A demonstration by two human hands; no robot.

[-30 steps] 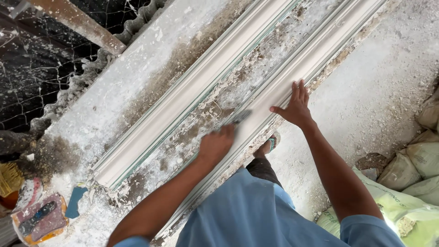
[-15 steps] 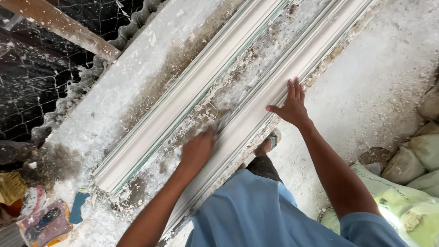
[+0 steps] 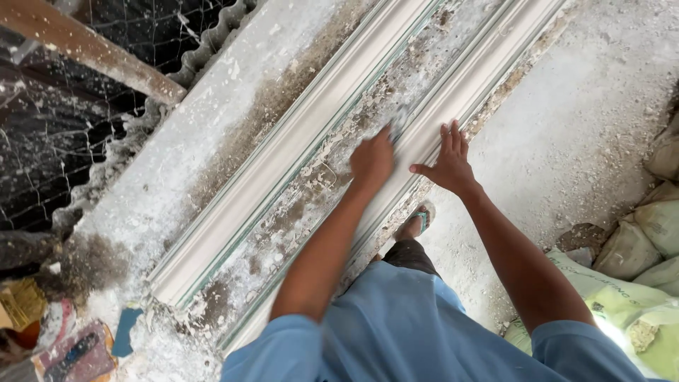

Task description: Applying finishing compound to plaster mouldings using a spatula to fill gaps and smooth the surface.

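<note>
Two long white plaster mouldings lie diagonally on a plaster-crusted workbench (image 3: 212,120). My left hand (image 3: 371,161) is closed around a small scraper-like tool whose tip (image 3: 399,120) touches the near moulding (image 3: 453,99). My right hand (image 3: 449,161) rests flat with fingers spread on the edge of that same moulding, just right of the left hand. The far moulding (image 3: 283,155) runs parallel to it, up and to the left. Between the two lies a strip of flaking plaster.
Wire mesh and a wooden beam (image 3: 92,60) stand at the upper left. Filled sacks (image 3: 651,226) are piled at the right on the dusty floor (image 3: 587,127). My sandalled foot (image 3: 419,221) stands beside the bench. Coloured rags and scraps (image 3: 64,346) lie at the lower left.
My left hand has slid up along the near moulding toward my right hand. The right hand stays flat on the moulding's edge.
</note>
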